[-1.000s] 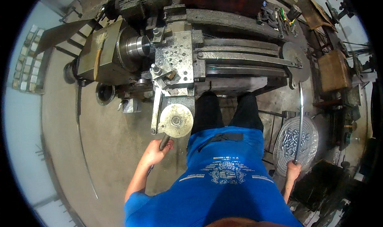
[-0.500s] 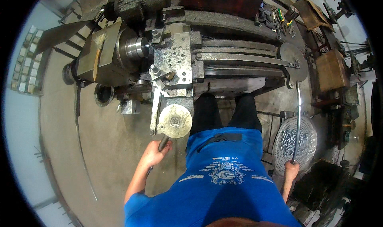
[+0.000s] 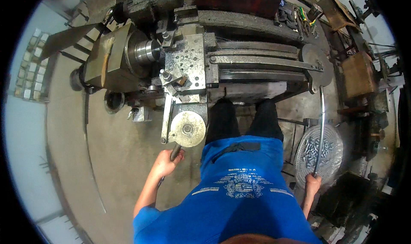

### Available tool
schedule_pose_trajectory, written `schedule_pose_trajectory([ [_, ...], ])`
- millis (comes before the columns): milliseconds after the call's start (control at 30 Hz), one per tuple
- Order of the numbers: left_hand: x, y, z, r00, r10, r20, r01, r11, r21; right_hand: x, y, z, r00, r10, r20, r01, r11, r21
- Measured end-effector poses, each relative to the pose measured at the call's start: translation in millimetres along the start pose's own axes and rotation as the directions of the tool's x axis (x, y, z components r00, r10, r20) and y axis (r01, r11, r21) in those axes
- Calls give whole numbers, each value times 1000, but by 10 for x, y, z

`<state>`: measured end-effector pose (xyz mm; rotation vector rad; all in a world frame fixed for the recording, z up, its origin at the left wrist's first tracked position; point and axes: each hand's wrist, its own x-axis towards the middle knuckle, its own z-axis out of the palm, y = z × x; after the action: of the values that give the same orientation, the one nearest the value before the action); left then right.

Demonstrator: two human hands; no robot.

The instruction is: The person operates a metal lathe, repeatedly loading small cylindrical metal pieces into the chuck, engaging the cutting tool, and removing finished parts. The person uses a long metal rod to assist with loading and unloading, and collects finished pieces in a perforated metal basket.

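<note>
My left hand (image 3: 164, 161) is wrapped round the short handle (image 3: 175, 151) that sticks out below a round metal disc (image 3: 187, 129) on the lathe's front. On the right, my right hand (image 3: 313, 181) grips the lower end of a long steel lever (image 3: 321, 130), whose top joins a round plate (image 3: 317, 64) at the bed's far right. A flat linkage bar (image 3: 265, 62) runs from that plate to the drilled metal slide (image 3: 184, 57). Left of the slide is the shiny cylindrical chuck (image 3: 147, 51). A clamped tool holder (image 3: 168, 77) sits on the slide's near edge.
Beneath the steel lever stands a perforated basket (image 3: 299, 149) holding many small metal pieces (image 3: 314, 152). A wooden-handled brush (image 3: 105, 68) lies on the headstock cover (image 3: 117, 59). Hand tools (image 3: 302, 23) lie at the far right. A motor (image 3: 150, 4) stands at the back left.
The whole view has shifted very slightly. Both hands keep their grips, and the lever, slide and disc look nearly the same.
</note>
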<state>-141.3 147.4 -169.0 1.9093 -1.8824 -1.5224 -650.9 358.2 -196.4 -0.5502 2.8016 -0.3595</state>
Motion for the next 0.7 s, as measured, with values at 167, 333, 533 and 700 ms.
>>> schedule_pose_trajectory([
  [167, 0, 17, 7, 1000, 29, -8, -29, 999, -21, -37, -104, 56, 996, 15, -84, -21, 998, -65],
  [333, -1, -4, -9, 1000, 1, 18, -1, 1000, -18, 13, 18, 73, 998, 39, 41, -41, 998, 39],
  [533, 6, -25, 38, 1000, 23, 21, -22, 998, -53, -193, -44, 135, 997, -15, 71, -1, 976, 220],
  [700, -12, 69, 11, 1000, 9, 19, -9, 999, -39, 70, -172, 178, 990, 58, 129, -85, 973, 216],
])
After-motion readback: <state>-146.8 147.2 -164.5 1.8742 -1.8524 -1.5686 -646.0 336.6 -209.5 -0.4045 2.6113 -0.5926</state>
